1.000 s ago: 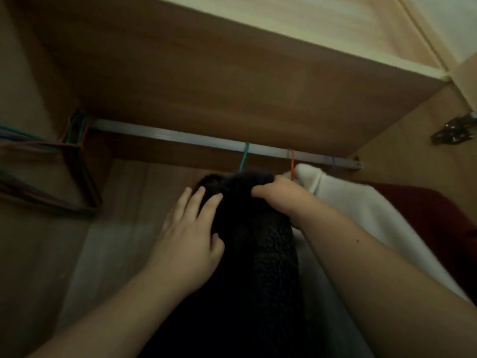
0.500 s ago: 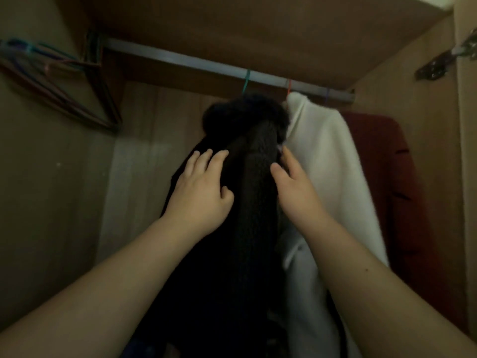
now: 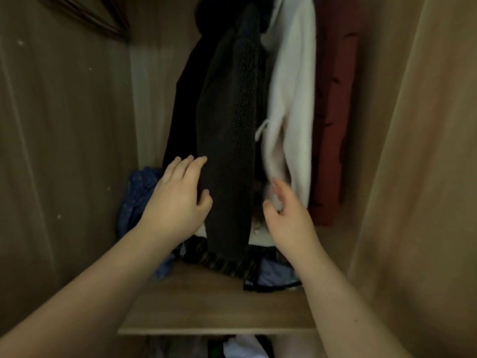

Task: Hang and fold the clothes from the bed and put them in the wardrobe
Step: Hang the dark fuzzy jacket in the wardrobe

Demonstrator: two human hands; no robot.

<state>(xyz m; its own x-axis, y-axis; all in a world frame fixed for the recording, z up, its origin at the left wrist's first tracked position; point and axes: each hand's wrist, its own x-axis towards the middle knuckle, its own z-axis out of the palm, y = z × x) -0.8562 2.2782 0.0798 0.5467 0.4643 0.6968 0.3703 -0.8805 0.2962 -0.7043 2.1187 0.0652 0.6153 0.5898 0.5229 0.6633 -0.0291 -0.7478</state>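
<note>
A dark fleecy garment (image 3: 229, 130) hangs inside the wardrobe, its hem near the wooden shelf (image 3: 214, 306). My left hand (image 3: 178, 200) lies flat against its lower left side, fingers spread. My right hand (image 3: 286, 215) is open just right of it, fingertips near the white garment (image 3: 291, 104) hanging beside it. A dark red garment (image 3: 335, 112) hangs furthest right. The rail and hanger hooks are out of view above.
Crumpled blue cloth (image 3: 139, 192) and other dark and light clothes (image 3: 273, 275) lie on the shelf under the hanging garments. Spare hangers (image 3: 103, 19) lean at the top left. Wardrobe walls close in on both sides. More clothes (image 3: 242, 347) show below the shelf.
Both hands have slid down the dark garment from its shoulders at the rail to its lower part. My view has tilted down from the rail to the shelf.
</note>
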